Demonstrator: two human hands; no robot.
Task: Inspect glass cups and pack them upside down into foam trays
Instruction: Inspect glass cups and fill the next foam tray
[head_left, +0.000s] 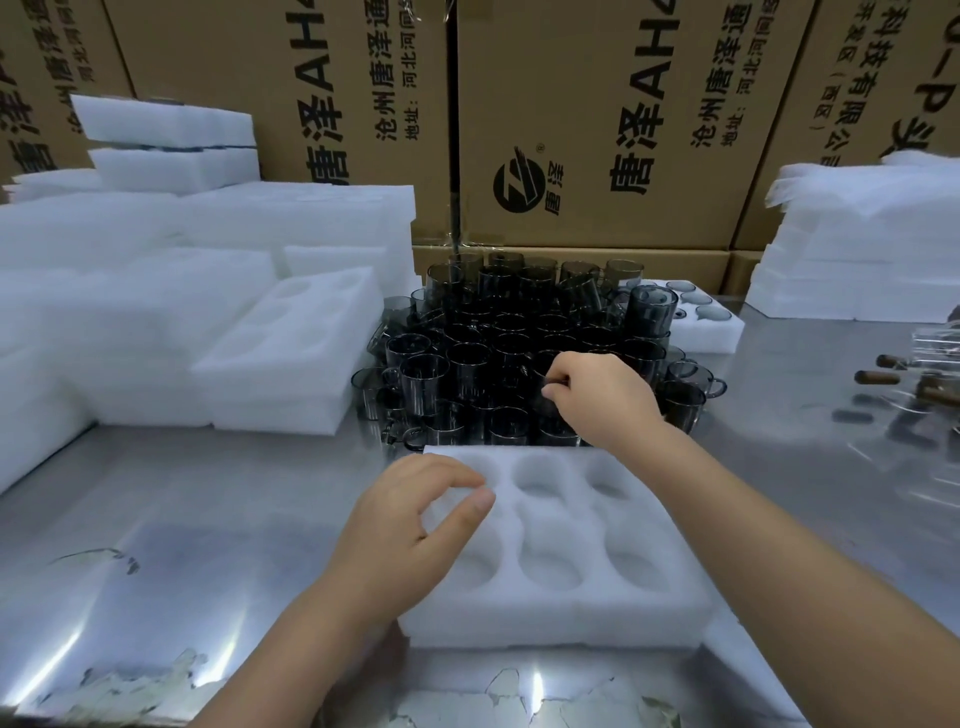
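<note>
1. The right grip (597, 400) is curled tight and pinches one dark glass cup (551, 415) in the crowd of glass cups (467, 358) on the desk (182, 519).
2. The left grip (410, 525) holds nothing. Its fingers are loosely bent over the left side of the foam tray (561, 623).
3. The tray lies just in front of the cups.

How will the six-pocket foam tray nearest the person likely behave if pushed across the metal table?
Probably very light: the foam tray is thick white foam, so it should slide easily on the shiny metal table. Likely soft, denting under pressure. All six pockets are empty, so nothing weighs it down; the left hand over it may need to steady it.
</note>
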